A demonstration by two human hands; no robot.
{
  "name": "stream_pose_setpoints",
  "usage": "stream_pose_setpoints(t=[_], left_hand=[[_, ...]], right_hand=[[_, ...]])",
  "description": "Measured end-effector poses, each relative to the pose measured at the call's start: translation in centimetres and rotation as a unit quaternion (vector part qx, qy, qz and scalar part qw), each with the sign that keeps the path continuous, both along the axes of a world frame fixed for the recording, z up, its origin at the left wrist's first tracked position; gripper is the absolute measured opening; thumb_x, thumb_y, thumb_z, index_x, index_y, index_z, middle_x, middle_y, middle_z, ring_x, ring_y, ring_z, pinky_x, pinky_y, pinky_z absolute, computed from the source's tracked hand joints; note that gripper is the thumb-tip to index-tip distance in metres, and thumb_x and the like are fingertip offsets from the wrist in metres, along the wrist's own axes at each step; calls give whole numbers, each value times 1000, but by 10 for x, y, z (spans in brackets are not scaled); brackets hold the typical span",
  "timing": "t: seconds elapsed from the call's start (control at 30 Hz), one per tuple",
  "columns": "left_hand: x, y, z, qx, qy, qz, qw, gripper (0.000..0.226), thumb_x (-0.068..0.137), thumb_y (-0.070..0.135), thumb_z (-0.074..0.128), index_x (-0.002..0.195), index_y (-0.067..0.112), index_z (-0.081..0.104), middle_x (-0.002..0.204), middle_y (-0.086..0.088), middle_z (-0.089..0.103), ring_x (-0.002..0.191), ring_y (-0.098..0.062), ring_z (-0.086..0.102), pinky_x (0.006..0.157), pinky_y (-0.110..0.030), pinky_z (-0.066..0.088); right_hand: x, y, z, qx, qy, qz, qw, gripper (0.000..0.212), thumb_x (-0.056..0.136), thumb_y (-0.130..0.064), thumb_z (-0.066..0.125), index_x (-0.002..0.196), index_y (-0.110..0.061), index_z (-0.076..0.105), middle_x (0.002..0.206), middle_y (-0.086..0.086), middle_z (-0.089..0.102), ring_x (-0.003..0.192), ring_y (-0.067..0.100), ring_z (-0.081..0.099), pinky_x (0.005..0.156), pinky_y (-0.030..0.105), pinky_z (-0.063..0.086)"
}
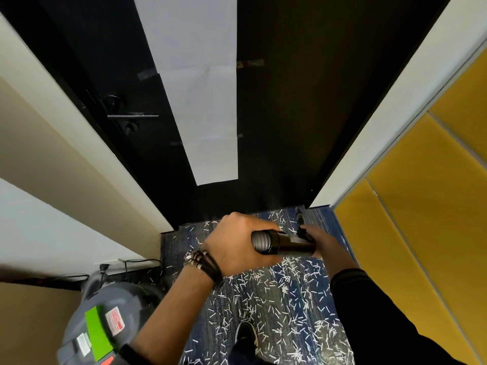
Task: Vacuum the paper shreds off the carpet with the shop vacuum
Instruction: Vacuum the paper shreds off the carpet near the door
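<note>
My left hand wraps the grey hose, right hand grips the black wand – long axis runs fingers to fingers; paper shreds cover the carpet below both – nozzle end hidden beyond the right fingers

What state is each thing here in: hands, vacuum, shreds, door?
Left hand: grips the grey hose beside its black cuff.
Right hand: grips the black wand.
Paper shreds: scattered over the carpet, not yet picked up.
Shop vacuum: stands on the floor at the left; running or not, cannot tell.
Door: closed, white paper taped on it.
</note>
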State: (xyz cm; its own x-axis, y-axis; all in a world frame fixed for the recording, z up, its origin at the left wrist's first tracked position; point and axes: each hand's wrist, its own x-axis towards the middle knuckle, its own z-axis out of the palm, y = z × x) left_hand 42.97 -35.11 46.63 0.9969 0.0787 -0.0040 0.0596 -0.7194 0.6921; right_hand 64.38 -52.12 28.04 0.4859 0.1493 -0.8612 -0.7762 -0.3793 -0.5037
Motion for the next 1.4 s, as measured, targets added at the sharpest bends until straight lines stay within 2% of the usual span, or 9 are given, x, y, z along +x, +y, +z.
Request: stream_pose_setpoints(t=[0.13,0.4,0.53,0.67,0.8,1.0,1.17,1.3,1.4], left_hand=[[-11,15,6,11,5,-15,1000,48,77,70,69,112,38,74,98,19,74,92,0,69,81,-28,58],[-77,47,14,56,24,-28,998,40,78,57,84,114,43,73,101,25,73,91,6,66,83,-24,57],[-114,59,21,55,30,-24,998,40,78,57,84,114,44,74,101,26,73,91,7,66,84,-23,56],[-140,70,30,44,31,-16,998,42,74,57,86,112,44,75,97,30,73,89,11,66,83,-17,54],[-159,72,38,13,8,0,1000,41,76,60,82,112,42,74,95,25,73,88,4,68,80,-21,57],[-182,71,32,54,15,8,998,41,77,53,86,115,43,75,101,24,75,91,6,67,82,-10,48],[-210,85,40,76,13,28,997,41,75,50,88,113,42,77,99,24,76,89,6,67,77,-3,43],[-236,99,47,82,14,58,995,41,71,55,87,110,46,76,86,37,67,77,17,60,75,-10,46],[-257,106,46,81,5,86,993,42,69,52,91,107,47,76,76,46,57,72,21,56,73,-8,44]], right_hand=[[-15,15,-7,-6,9,22,1000,17,97,-23,51,92,-7,53,78,16,59,66,27,60,57,34,51],[-82,53,-8,20,57,36,998,15,98,-19,50,103,-6,53,89,15,62,74,26,63,63,36,54],[-121,73,-5,29,72,28,997,13,98,-16,47,104,-5,48,78,14,58,67,25,60,63,36,56],[-154,85,4,64,85,35,994,20,99,-14,47,114,0,48,93,17,59,83,29,60,95,48,52],[-161,87,24,88,64,34,993,14,98,-16,52,99,-2,50,89,18,57,77,30,59,70,44,53],[-195,91,15,97,90,21,991,32,94,-22,57,117,-1,52,106,18,61,86,30,64,61,43,59],[-224,119,27,119,93,9,989,28,98,-12,52,122,2,48,105,20,57,97,32,60,99,49,49],[-249,140,33,113,107,48,987,17,99,-13,49,110,0,48,91,15,56,84,27,59,76,44,56],[-261,158,31,81,108,82,987,26,100,-17,49,122,-4,46,102,16,58,87,27,61,66,41,59]])
